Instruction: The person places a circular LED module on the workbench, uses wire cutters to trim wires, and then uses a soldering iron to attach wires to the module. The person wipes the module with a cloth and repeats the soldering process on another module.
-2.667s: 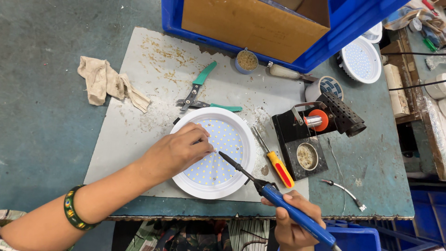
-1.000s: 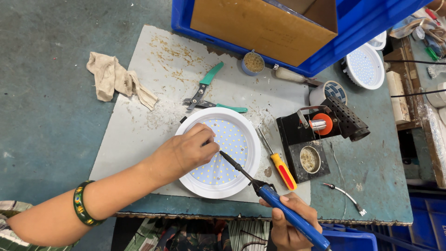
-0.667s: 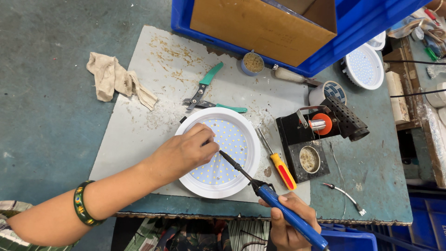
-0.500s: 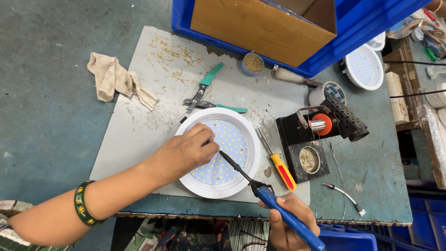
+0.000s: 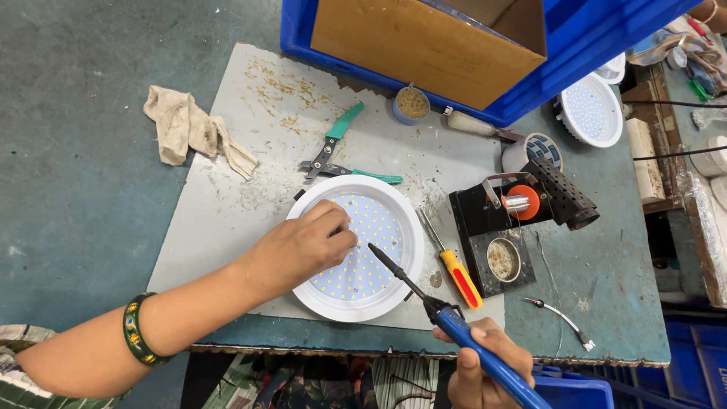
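Note:
A round white LED panel light (image 5: 371, 250) lies face up on a grey mat (image 5: 250, 151). My left hand (image 5: 307, 244) rests on its left part, fingers pinched together on the LED board; whether they hold anything is hidden. My right hand (image 5: 485, 371) grips a blue-handled soldering iron (image 5: 447, 322) at the table's near edge. Its dark tip hovers over the right part of the board.
Green-handled pliers (image 5: 337, 155) lie just beyond the light. A yellow and red screwdriver (image 5: 454, 265) lies to its right, beside a black soldering stand (image 5: 515, 227). A rag (image 5: 193, 129) lies at left. A blue crate (image 5: 485, 45) holds a cardboard box. Another round light (image 5: 591, 110) sits at right.
The soldering iron tip has lifted slightly and shifted right over the board. My left hand stays pinched on the LED board.

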